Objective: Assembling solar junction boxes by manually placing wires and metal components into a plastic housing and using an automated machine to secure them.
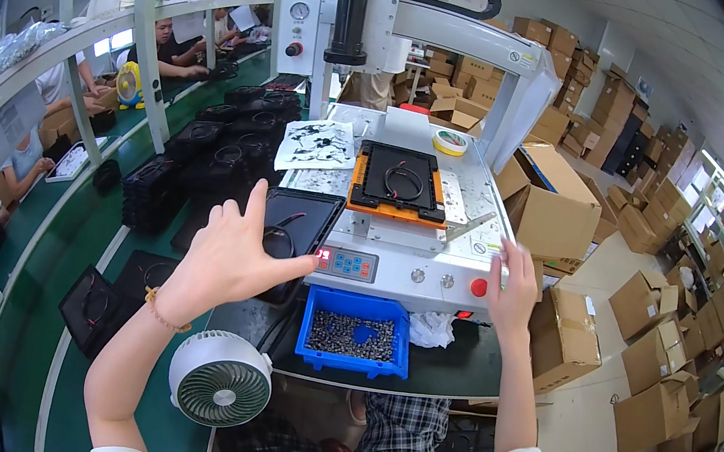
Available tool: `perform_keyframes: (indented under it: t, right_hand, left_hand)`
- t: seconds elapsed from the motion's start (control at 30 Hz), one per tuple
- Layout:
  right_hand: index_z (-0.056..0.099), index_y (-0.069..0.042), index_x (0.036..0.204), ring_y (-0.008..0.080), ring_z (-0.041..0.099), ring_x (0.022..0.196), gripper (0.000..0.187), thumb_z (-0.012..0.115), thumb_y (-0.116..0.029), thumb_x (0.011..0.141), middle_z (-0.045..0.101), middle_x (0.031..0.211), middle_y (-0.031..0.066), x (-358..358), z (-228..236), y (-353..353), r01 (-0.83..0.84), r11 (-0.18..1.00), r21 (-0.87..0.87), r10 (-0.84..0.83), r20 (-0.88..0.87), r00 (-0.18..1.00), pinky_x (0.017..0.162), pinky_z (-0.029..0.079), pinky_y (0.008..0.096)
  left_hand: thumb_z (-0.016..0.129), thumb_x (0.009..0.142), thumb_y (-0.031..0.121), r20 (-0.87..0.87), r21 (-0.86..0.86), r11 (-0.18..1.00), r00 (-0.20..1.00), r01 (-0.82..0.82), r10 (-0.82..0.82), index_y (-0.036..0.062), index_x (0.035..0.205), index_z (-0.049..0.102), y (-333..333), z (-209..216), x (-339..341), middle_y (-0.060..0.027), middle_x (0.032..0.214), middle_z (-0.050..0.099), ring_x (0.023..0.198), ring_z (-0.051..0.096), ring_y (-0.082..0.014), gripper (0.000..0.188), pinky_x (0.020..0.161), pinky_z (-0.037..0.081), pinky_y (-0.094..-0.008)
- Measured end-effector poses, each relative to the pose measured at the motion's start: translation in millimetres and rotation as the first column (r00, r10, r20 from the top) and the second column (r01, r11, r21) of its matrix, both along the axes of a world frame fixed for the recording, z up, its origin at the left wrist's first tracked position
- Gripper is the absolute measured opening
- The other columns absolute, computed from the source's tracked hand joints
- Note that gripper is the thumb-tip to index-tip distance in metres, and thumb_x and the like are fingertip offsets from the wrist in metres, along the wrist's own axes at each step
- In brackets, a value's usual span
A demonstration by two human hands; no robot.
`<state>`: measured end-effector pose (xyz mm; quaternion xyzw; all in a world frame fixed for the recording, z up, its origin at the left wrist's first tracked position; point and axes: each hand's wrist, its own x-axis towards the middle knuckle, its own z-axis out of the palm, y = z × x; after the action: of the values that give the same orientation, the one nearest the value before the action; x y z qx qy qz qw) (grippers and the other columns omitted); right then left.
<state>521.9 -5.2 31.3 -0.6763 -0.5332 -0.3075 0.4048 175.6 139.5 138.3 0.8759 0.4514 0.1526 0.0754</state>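
Note:
My left hand point(234, 250) is open, thumb and index finger spread wide. It hovers in front of a black flat panel point(317, 220) with a coiled cable, which leans beside the machine's control panel point(349, 264); the hand partly covers this piece. My right hand point(512, 289) is raised at the machine's front right corner, fingers extended and slightly blurred, holding nothing visible. Just left of it sits a red push button point(478, 287); whether they touch I cannot tell. Between and beyond my hands, an orange fixture point(360, 170) carries a black rectangular housing point(429, 176) with a looped cable.
Below the machine front is a blue bin point(307, 356) of small metal parts. A white fan point(220, 379) stands near my left forearm. Black housings point(237, 130) are stacked at left, near a green conveyor point(41, 273) with people beyond. Cartons point(548, 215) crowd the right side.

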Motion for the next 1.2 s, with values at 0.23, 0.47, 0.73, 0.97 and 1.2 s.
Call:
perform_keyframes:
  t: [0.23,0.47,0.73,0.97,1.2]
  right_hand:
    - [0.056,0.000,0.120,0.0343,0.058,0.097,0.036,0.063,-0.004,0.085,0.062,0.102,0.0162,-5.5,-56.9,-52.6,-0.006,0.998,-0.066,0.004,-0.023,1.000,0.082,0.049,0.0400]
    - [0.054,-0.001,0.122,0.0331,0.053,0.107,0.040,0.065,-0.006,0.084,0.062,0.112,0.0143,-6.5,-60.6,-47.8,0.003,1.000,0.001,-0.002,-0.091,0.996,0.093,0.043,0.0417]
    - [0.049,0.000,0.132,0.0209,0.065,0.087,0.039,0.055,-0.015,0.097,0.065,0.108,0.0142,-69.6,-43.8,-44.4,-0.432,0.864,0.257,0.464,-0.738,0.490,0.078,0.054,0.0303]
    - [0.040,-0.001,0.141,0.0204,0.068,0.095,0.044,0.040,-0.025,0.104,0.063,0.117,0.0136,-107.5,-34.2,-41.6,-0.557,0.557,0.616,0.413,-0.787,-0.458,0.081,0.059,0.0340]
    - [0.038,0.005,0.140,0.0172,0.069,0.084,0.043,0.036,-0.016,0.103,0.068,0.105,0.0151,-99.3,-42.4,-51.8,-0.419,0.480,0.771,0.406,-0.619,-0.673,0.071,0.060,0.0312]
  left_hand:
    - [0.067,0.069,0.066,-0.006,-0.052,0.993,0.994,0.110,-0.110,-0.0110,0.143,0.026,-16.3,-10.7,21.1,-0.0317,0.109,0.053,0.103,0.054,-0.0394,0.115,0.087,0.049,-0.0432]
    - [0.069,0.069,0.065,-0.002,-0.074,0.987,0.989,0.145,-0.146,-0.0114,0.144,0.024,-29.7,-13.5,22.1,-0.0319,0.108,0.053,0.102,0.053,-0.0392,0.115,0.088,0.047,-0.0420]
    - [0.069,0.069,0.064,-0.003,-0.062,0.954,0.955,0.295,-0.295,-0.0133,0.141,0.027,-56.4,-29.7,27.5,-0.0335,0.103,0.052,0.097,0.054,-0.0441,0.113,0.085,0.049,-0.0461]
    - [0.073,0.069,0.061,-0.058,-0.155,0.898,0.904,0.411,-0.424,-0.0118,0.142,0.026,-85.5,-47.4,34.2,-0.0318,0.107,0.051,0.096,0.053,-0.0407,0.114,0.082,0.048,-0.0422]
    - [0.042,0.099,0.045,0.545,-0.789,0.475,0.801,0.390,0.247,-0.0024,0.141,0.035,-56.2,-82.5,19.3,-0.0067,0.108,0.059,0.100,0.054,-0.0133,0.064,0.088,0.044,-0.0282]
